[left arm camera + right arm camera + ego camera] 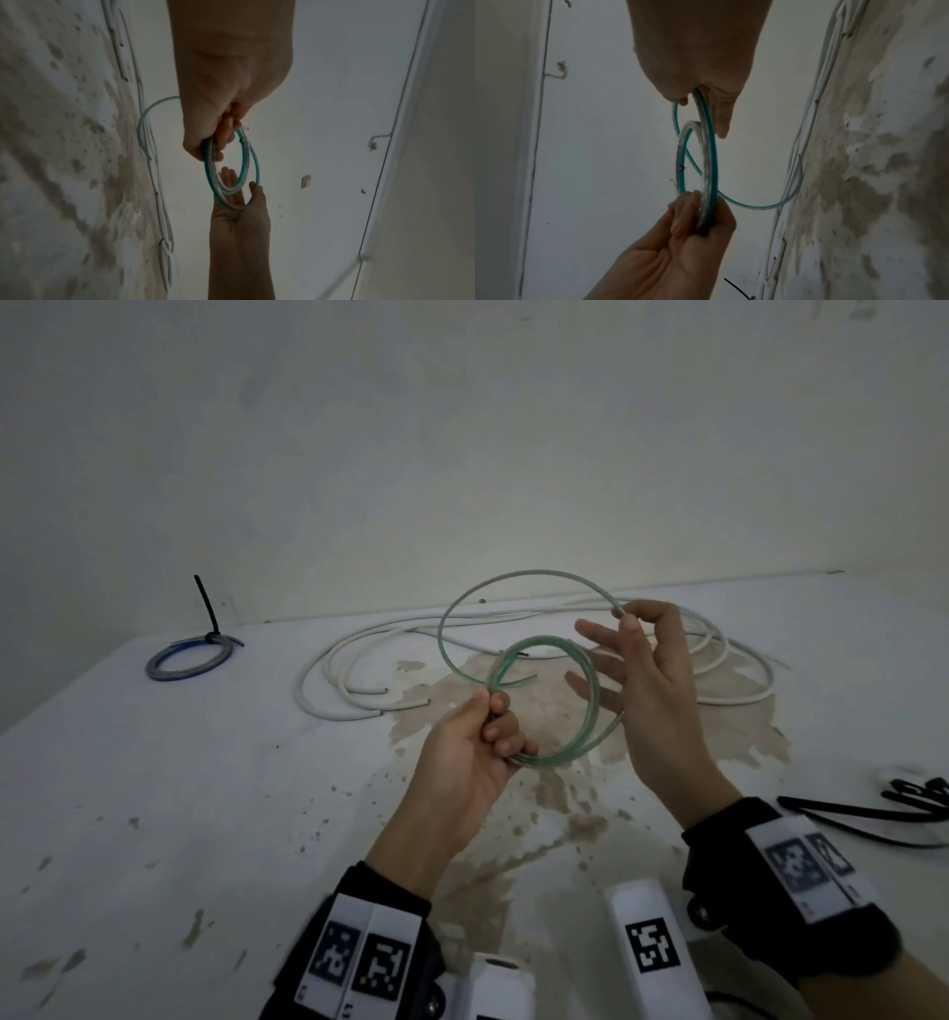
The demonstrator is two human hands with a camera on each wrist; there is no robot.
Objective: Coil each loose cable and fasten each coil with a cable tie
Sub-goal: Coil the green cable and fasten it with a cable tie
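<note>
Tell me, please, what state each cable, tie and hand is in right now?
Green cable: partly coiled, held off the table, untied.
Blue cable: coiled, fastened with a black tie.
White cables: loose on the table.
Spare cable ties: lying unused.
Left hand: grips the coil.
Right hand: pinches the outer loop.

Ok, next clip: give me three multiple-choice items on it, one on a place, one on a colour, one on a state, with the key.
1. Where does the tied blue coil lie?
A. table's far left
B. in the left hand
C. under the white cables

2. What colour is the cable being coiled?
A. red
B. clear green
C. black

3. What about the white cables?
A. coiled and tied
B. loose on the table
C. held in the right hand

Key: A, it rests at the far left with a black tie upright; B, the loops between left hand and right hand are greenish; B, they sprawl untied.
</note>
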